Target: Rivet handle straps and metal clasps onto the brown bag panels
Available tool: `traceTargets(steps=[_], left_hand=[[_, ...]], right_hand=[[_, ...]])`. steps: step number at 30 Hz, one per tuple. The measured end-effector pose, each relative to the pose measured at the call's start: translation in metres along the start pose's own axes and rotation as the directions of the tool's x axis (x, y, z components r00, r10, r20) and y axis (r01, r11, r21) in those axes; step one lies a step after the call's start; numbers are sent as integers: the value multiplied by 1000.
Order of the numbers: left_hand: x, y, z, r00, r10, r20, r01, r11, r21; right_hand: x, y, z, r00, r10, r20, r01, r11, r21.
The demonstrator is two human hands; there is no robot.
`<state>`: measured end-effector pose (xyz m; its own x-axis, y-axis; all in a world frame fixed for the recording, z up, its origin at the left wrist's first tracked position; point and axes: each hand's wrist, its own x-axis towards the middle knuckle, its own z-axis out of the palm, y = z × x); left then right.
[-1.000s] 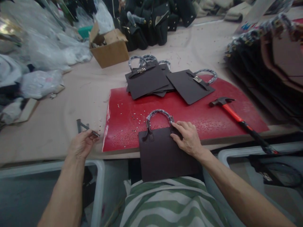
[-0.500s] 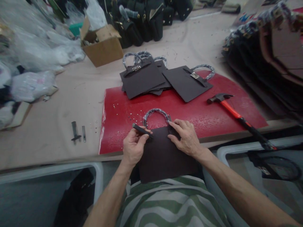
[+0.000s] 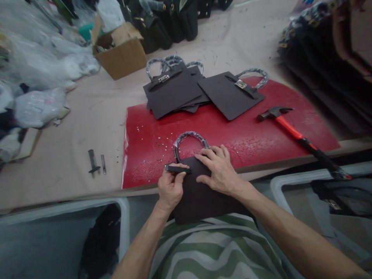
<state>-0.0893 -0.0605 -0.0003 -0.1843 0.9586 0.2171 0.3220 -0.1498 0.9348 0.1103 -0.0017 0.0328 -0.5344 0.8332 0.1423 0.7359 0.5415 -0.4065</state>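
A dark brown bag panel (image 3: 200, 201) lies at the front edge of the red board (image 3: 151, 135), partly over my lap. Its plastic-wrapped handle (image 3: 190, 135) arches away from me. Between thumb and fingers, my left hand (image 3: 171, 188) pinches a dark tool (image 3: 177, 169), which lies nearly level over the panel's upper left part. My right hand (image 3: 217, 168) rests with fingers spread on the panel's upper right part, just below the handle's right end.
More handled panels (image 3: 174, 93) lie at the board's back. A hammer (image 3: 293, 128) is at right, two metal tools (image 3: 93, 161) at left. An open carton (image 3: 122, 56), plastic bags (image 3: 40, 106) and stacked dark bags (image 3: 322, 81) surround the board; grey bins (image 3: 124, 217) flank me.
My left hand has moved slightly right and down, and its tool has tilted flatter. My right hand has shifted left, its fingers now spread over the panel. The view has shifted slightly.
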Motion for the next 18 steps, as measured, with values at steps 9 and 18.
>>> traceTargets(steps=[9, 18], left_hand=[[2, 4, 5, 999, -4, 40, 4, 1000, -1], [-6, 0, 5, 1000, 0, 18, 0, 1000, -7]], right_hand=[[-9, -5, 5, 998, 48, -36, -48, 999, -3], [-11, -6, 6, 998, 53, -33, -54, 998, -11]])
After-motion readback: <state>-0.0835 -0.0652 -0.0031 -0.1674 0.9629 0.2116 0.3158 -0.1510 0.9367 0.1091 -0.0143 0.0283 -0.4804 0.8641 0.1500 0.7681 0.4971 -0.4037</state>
